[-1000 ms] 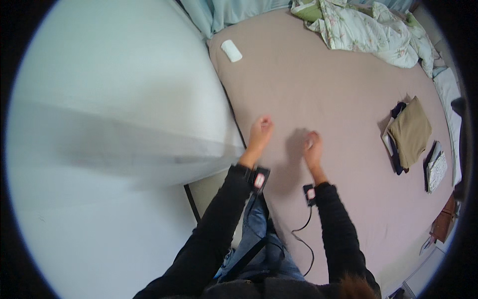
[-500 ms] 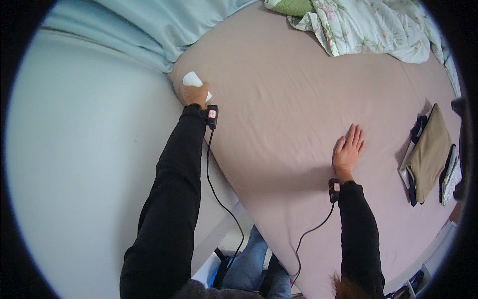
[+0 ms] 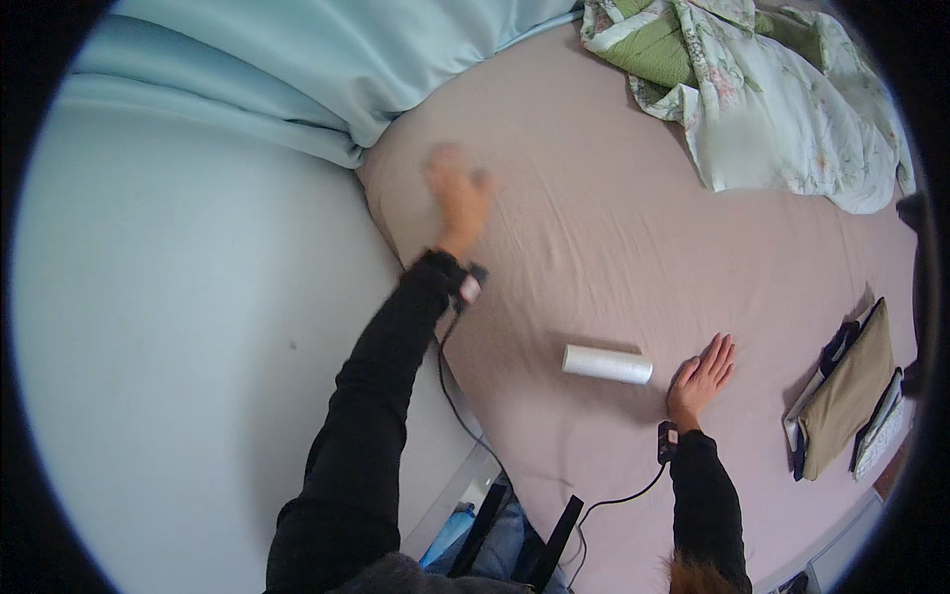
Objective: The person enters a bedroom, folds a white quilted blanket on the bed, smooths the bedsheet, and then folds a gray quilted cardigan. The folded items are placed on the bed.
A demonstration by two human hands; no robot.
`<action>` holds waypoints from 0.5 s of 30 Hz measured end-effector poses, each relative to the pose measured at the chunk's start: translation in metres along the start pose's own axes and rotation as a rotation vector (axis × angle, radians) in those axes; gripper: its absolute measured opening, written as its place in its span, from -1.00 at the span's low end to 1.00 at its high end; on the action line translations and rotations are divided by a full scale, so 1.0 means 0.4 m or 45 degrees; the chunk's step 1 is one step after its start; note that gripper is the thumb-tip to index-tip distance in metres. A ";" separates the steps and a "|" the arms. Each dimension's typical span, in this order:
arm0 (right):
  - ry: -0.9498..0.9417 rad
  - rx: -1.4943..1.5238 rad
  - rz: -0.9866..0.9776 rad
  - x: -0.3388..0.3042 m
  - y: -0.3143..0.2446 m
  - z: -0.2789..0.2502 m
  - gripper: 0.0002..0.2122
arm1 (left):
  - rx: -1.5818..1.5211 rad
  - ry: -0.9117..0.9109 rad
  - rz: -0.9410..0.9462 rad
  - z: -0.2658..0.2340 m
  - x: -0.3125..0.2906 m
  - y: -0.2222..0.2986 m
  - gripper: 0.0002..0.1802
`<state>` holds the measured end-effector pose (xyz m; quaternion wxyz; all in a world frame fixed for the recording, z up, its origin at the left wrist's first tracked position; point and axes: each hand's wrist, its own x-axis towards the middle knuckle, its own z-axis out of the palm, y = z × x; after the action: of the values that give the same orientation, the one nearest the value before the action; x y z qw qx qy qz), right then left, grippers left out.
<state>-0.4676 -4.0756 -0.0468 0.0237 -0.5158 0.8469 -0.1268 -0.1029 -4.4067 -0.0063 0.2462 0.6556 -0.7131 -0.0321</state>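
Both outstretched, each grip apart | left hand (image 3: 459, 201) blurred over bed (image 3: 584, 238) | right hand (image 3: 699, 385) palm-down on it

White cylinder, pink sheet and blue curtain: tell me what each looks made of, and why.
White cylinder: perhaps paper or plastic film; smooth, pale, faintly shiny, but too small to settle.
Pink sheet: probably cotton or a blend, matte; it shows soft, fine wrinkles without glare.
Blue curtain: likely satin-like, perhaps synthetic cloth, glossy; bright highlights follow its folds.
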 end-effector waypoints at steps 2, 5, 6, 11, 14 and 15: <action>0.019 -0.012 -0.020 0.002 -0.001 -0.002 -0.43 | 0.331 0.211 -0.240 0.016 0.090 -0.148 -0.31; -0.038 -0.016 0.011 0.003 -0.005 -0.008 -0.43 | 0.224 -0.040 -0.164 0.015 0.149 -0.264 -0.58; -0.023 -0.007 0.008 0.004 -0.007 -0.010 -0.43 | 0.167 -0.204 -0.122 0.008 0.154 -0.268 -0.67; -0.023 -0.037 -0.002 0.003 -0.011 -0.012 -0.42 | -0.285 -0.290 -0.063 -0.016 0.129 -0.129 -0.84; -0.023 -0.040 0.000 0.003 -0.010 -0.009 -0.42 | -0.580 -0.320 -0.038 -0.006 0.070 -0.048 -0.84; -0.021 -0.040 0.004 0.001 -0.008 -0.009 -0.42 | -0.660 -0.375 0.040 -0.004 0.051 -0.035 -0.83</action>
<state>-0.4656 -4.0768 -0.0426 0.0225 -0.5159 0.8494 -0.1091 -0.0899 -4.4277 -0.0038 0.2999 0.5481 -0.7192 -0.3040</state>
